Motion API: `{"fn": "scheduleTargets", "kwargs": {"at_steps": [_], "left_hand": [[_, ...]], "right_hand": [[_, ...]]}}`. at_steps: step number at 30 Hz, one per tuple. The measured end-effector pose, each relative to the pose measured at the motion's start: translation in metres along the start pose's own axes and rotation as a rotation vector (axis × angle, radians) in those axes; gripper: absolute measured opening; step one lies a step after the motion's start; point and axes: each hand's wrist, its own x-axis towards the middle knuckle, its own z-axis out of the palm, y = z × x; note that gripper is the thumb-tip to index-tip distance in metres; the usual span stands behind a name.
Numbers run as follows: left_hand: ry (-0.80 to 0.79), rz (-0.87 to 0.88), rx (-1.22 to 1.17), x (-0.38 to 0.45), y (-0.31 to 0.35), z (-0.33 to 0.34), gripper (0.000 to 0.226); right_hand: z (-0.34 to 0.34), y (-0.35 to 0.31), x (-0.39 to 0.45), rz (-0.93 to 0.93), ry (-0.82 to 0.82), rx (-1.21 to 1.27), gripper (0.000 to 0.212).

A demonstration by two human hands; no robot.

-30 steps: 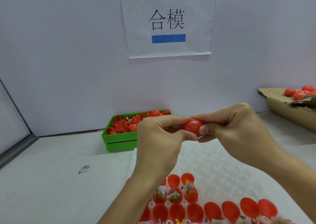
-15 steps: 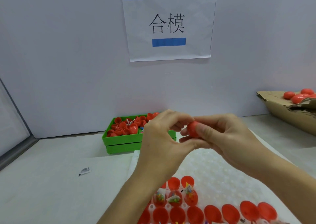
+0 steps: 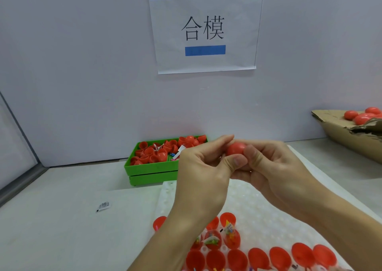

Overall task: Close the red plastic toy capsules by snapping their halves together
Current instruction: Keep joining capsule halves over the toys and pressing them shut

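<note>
Head view, frame centre: left hand (image 3: pixel 198 167) and right hand (image 3: pixel 268 167) pinch round red plastic capsule (image 3: pixel 236 149); misaligned halves could slip apart.

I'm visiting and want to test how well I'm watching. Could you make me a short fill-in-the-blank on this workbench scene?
1. Both hands, left hand and right hand, hold one ____ capsule.
2. Loose capsule halves fill the ____ tray by the wall.
3. Finished capsules lie in the ____ box at the right.
4. Open halves stand in the ____ holder.

Missing words: red; green; cardboard; white
</note>
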Motion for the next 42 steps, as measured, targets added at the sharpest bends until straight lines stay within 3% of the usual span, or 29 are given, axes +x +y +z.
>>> {"fn": "scheduleTargets", "kwargs": {"at_steps": [9, 12, 14, 17, 21, 26, 31, 33, 36, 39, 42], "left_hand": [[-0.028, 0.042, -0.010, 0.000, -0.001, -0.002, 0.037], [-0.118, 0.008, -0.090, 0.002, -0.002, -0.005, 0.052], [-0.198, -0.086, -0.262, 0.003, -0.003, -0.006, 0.058], [-0.200, -0.252, -0.504, 0.006, 0.000, -0.006, 0.050], [-0.164, -0.351, -0.448, 0.010, -0.001, -0.006, 0.033], [-0.184, -0.387, -0.539, 0.010, -0.004, -0.005, 0.028], [-0.175, -0.421, -0.566, 0.007, -0.005, 0.000, 0.032], [-0.121, -0.340, -0.354, 0.006, -0.009, 0.001, 0.032], [-0.003, -0.038, 0.052, 0.005, -0.011, -0.005, 0.013], [-0.144, 0.250, 0.335, 0.005, -0.011, -0.011, 0.048], [-0.118, 0.403, 0.427, 0.006, -0.009, -0.012, 0.046]], "right_hand": [[-0.005, 0.000, 0.001, -0.004, -0.010, 0.011, 0.034], [-0.011, -0.006, 0.002, 0.005, 0.005, 0.013, 0.036], [-0.013, -0.009, 0.001, -0.017, 0.032, -0.087, 0.039], [-0.015, -0.013, -0.001, -0.129, 0.113, -0.443, 0.044], [-0.013, -0.015, -0.002, -0.222, 0.120, -0.827, 0.051], [-0.014, -0.011, -0.002, -0.218, 0.066, -0.858, 0.045], [-0.011, -0.006, -0.002, -0.320, 0.145, -0.851, 0.039], [-0.009, -0.003, -0.003, -0.326, 0.153, -0.878, 0.038], [-0.012, -0.006, -0.001, -0.252, 0.231, -0.790, 0.029], [-0.015, -0.012, 0.001, -0.096, 0.205, -0.429, 0.035], [-0.011, -0.010, 0.001, 0.028, 0.088, -0.186, 0.035]]}}
